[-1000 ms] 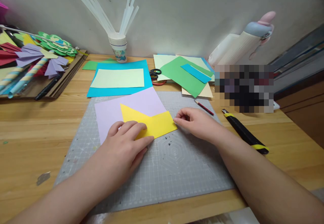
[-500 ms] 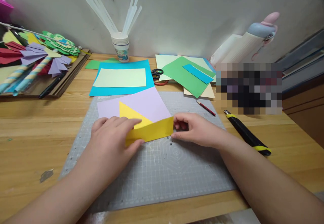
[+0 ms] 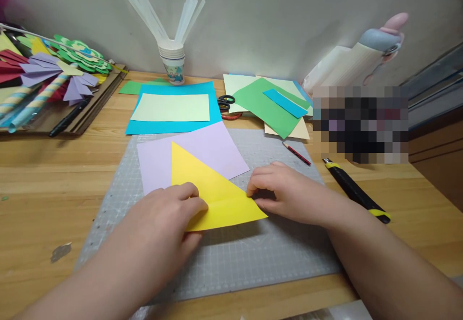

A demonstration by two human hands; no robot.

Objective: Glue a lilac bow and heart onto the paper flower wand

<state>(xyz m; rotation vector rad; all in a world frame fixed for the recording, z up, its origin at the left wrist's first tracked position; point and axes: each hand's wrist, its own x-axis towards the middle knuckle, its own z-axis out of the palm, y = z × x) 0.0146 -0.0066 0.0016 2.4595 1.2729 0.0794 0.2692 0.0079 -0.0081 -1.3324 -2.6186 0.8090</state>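
Observation:
A yellow sheet of paper, roughly triangular and with a faint crease across its lower part, slants over the cutting mat. My left hand grips its lower left side, fingers on top and thumb beneath. At its right edge, my right hand has curled fingers, the fingertips on the edge and the thumb close under it. Behind the yellow paper lies a lilac sheet, partly covered by it. The near edge of the yellow sheet stands a little off the mat and casts a shadow.
A pencil and a black-and-yellow utility knife lie to the right. Farther back are a blue sheet, scissors, a green sheet and paper cups holding white strips. Paper crafts fill the left.
The folded-up near strip of the yellow paper has been opened out toward me and now lies nearly flat. Both hands have shifted slightly with it.

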